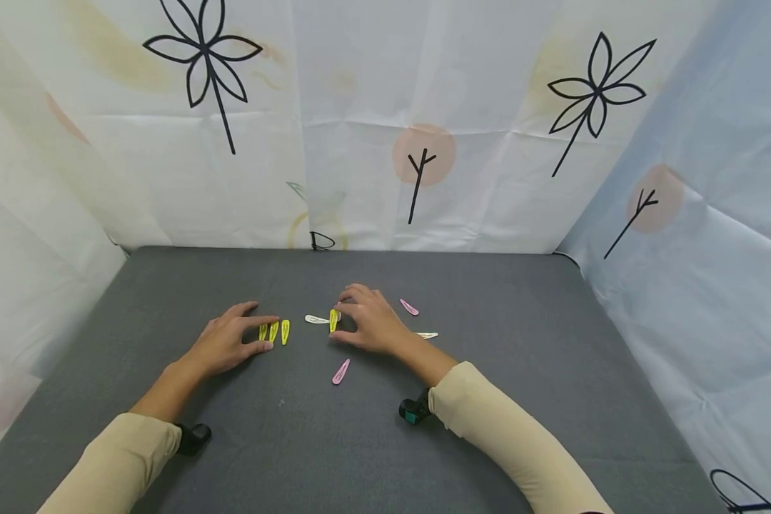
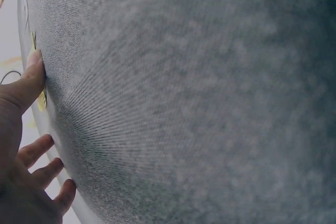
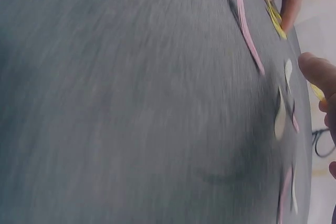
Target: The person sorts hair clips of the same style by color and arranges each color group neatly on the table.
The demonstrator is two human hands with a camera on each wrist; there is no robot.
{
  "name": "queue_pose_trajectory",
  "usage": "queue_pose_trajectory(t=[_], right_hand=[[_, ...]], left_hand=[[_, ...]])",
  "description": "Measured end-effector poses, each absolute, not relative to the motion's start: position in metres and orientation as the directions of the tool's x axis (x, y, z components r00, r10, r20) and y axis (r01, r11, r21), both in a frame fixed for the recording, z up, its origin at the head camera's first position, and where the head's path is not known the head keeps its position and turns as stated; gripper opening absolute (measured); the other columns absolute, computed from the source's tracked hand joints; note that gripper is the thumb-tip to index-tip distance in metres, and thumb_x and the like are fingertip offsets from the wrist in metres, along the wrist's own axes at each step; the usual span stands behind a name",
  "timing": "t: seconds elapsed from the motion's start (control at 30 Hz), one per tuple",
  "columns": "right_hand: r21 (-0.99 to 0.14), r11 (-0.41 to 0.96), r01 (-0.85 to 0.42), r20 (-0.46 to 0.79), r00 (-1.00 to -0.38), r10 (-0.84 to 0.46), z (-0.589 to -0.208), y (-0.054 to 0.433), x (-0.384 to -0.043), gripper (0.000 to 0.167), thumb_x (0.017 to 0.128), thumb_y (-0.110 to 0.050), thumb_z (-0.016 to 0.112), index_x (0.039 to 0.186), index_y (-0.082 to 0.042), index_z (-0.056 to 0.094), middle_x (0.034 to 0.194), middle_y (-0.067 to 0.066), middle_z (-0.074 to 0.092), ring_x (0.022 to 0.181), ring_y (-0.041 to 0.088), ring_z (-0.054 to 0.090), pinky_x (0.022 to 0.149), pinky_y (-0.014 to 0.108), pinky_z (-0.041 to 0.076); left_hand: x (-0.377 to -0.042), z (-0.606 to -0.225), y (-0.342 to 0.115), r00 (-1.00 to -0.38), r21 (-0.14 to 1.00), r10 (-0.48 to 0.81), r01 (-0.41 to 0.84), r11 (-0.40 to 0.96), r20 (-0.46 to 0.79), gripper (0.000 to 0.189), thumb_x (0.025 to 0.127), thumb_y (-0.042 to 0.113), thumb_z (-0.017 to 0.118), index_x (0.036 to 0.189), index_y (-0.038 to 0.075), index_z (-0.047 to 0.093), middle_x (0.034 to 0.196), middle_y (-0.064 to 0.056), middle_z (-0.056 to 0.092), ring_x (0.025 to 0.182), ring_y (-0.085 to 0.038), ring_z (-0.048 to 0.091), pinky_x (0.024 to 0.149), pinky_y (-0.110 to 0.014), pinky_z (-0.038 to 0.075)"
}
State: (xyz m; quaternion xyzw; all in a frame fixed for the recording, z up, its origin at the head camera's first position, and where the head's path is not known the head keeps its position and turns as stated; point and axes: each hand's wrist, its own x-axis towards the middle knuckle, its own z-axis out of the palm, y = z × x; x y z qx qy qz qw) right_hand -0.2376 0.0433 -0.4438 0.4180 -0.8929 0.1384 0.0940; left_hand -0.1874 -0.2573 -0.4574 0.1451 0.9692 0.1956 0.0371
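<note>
Several yellow snap hair clips stand in a row on the grey table. My left hand [image 1: 226,344] is at this row, thumb and index finger at the two ends of a yellow hair clip [image 1: 273,331]. One yellow clip [image 1: 263,333] lies under that hand, and another [image 1: 285,332] sits just right of its fingertips. My right hand [image 1: 374,323] pinches a yellow hair clip [image 1: 333,320] end to end between thumb and index finger. Beside it lies a white clip [image 1: 316,319]. In the right wrist view, the held clip [image 3: 317,92] is mostly hidden by the fingers.
A pink clip [image 1: 340,372] lies nearer me, another pink clip [image 1: 409,307] beyond the right hand. A white clip [image 1: 427,335] is partly covered by the right wrist. Patterned white cloth [image 1: 360,178] hangs behind the grey table [image 1: 308,442] and at both sides.
</note>
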Motion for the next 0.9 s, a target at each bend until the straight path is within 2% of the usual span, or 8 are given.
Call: queue_pose_trajectory(t=[0.33,0.7,0.9], right_hand=[[-0.167,0.696,-0.699,0.159,-0.716,-0.680,-0.450,-0.001,-0.234,0.053,0.089,-0.054,0.069,0.129,-0.020,0.068,0.134,0.000,0.056,0.136,0.018,0.040,0.101,0.040,0.039],[-0.146,0.701,-0.698,0.119,-0.715,-0.688,-0.456,-0.021,-0.231,0.053,0.090,-0.056,0.066,0.132,-0.022,0.067,0.134,-0.001,0.055,0.134,0.016,0.040,0.100,0.040,0.039],[-0.167,0.720,-0.673,0.108,-0.739,-0.665,-0.457,-0.025,-0.231,0.053,0.089,-0.056,0.067,0.131,-0.024,0.067,0.134,-0.002,0.055,0.133,0.015,0.040,0.100,0.040,0.039]], left_hand=[[-0.188,-0.457,-0.256,-0.958,0.385,0.283,0.249,0.888,-0.033,0.052,0.090,0.034,0.074,0.137,0.016,0.062,0.149,-0.031,0.035,0.136,-0.052,0.033,0.098,-0.075,0.027],[-0.188,-0.455,-0.256,-0.956,0.381,0.291,0.257,0.888,-0.035,0.052,0.090,0.033,0.074,0.137,0.014,0.062,0.149,-0.032,0.035,0.134,-0.054,0.035,0.096,-0.075,0.028],[-0.189,-0.455,-0.257,-0.955,0.378,0.295,0.261,0.888,-0.032,0.052,0.090,0.032,0.074,0.137,0.014,0.062,0.149,-0.032,0.035,0.134,-0.054,0.035,0.096,-0.075,0.028]])
